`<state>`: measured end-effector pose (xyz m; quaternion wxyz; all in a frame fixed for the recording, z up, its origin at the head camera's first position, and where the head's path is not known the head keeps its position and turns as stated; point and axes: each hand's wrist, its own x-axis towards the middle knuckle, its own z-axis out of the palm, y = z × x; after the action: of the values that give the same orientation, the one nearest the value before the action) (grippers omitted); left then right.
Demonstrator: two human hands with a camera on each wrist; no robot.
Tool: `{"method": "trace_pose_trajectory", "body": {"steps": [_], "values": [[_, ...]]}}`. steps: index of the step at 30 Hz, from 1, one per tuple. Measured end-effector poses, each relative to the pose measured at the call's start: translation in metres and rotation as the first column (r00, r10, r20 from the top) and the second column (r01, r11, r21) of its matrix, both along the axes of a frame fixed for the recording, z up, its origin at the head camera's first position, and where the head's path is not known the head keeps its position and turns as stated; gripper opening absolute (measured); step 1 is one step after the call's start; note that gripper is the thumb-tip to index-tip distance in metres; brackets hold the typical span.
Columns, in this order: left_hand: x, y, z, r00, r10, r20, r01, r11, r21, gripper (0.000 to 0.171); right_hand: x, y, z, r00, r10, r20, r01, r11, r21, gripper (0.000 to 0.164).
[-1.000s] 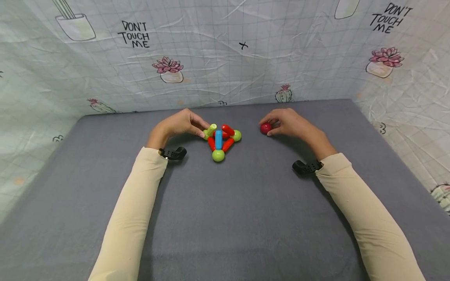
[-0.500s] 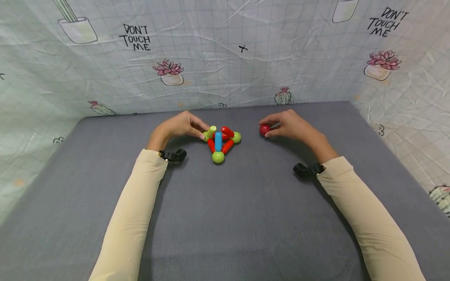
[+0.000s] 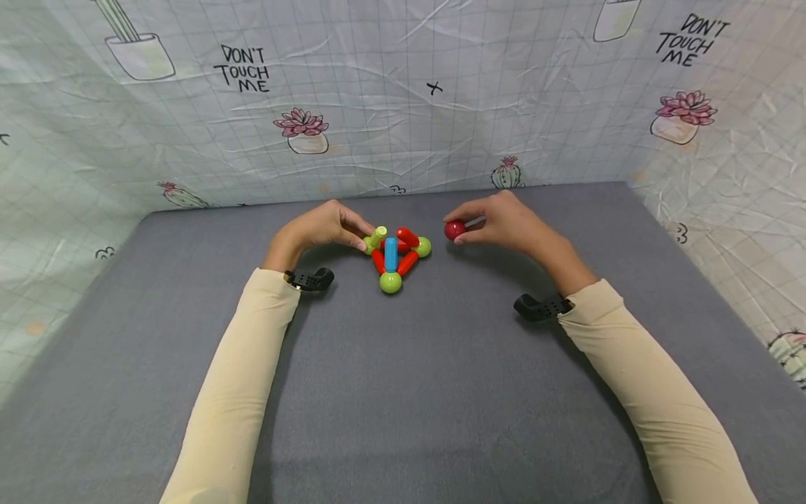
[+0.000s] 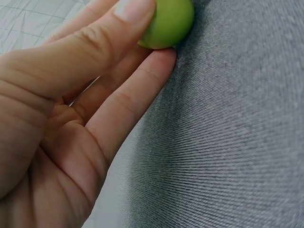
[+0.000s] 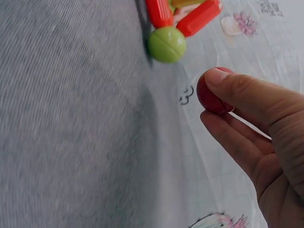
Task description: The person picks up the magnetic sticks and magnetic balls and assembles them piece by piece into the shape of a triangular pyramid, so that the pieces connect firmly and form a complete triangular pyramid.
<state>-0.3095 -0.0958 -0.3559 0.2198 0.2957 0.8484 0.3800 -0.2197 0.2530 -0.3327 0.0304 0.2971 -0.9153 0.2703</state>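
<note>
A triangle of red rods joined by green balls lies on the grey table. My left hand (image 3: 324,225) pinches its left green ball (image 4: 172,23) between thumb and fingers. From the triangle's corners rise a blue rod (image 3: 391,255), a yellow-green rod (image 3: 380,234) and a red rod (image 3: 408,236), leaning inward. The front green ball (image 3: 390,283) and the right green ball (image 5: 166,44) are untouched. Right of the triangle, my right hand (image 3: 506,222) pinches a dark red ball (image 5: 213,93) between thumb and fingers; in the right wrist view it hangs above the table, apart from the rods.
The grey tabletop (image 3: 403,392) spreads in front of the triangle. Behind it and at both sides hangs a pale printed sheet (image 3: 390,98). Each wrist wears a black strap, the left strap (image 3: 311,279) and the right strap (image 3: 541,306).
My right hand has moved left with the red ball, bringing it closer to the triangle. The left hand stays on its green ball. The head view has tilted slightly.
</note>
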Motion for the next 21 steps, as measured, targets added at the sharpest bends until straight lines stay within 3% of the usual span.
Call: {"method": "trace_pose_trajectory", "body": {"steps": [21], "values": [[0.000, 0.000, -0.002, 1.000, -0.013, 0.002, 0.013, 1.000, 0.024, 0.029, 0.008, -0.034, 0.021, 0.992, 0.116, -0.041, -0.118, 0.991, -0.063, 0.036]]}}
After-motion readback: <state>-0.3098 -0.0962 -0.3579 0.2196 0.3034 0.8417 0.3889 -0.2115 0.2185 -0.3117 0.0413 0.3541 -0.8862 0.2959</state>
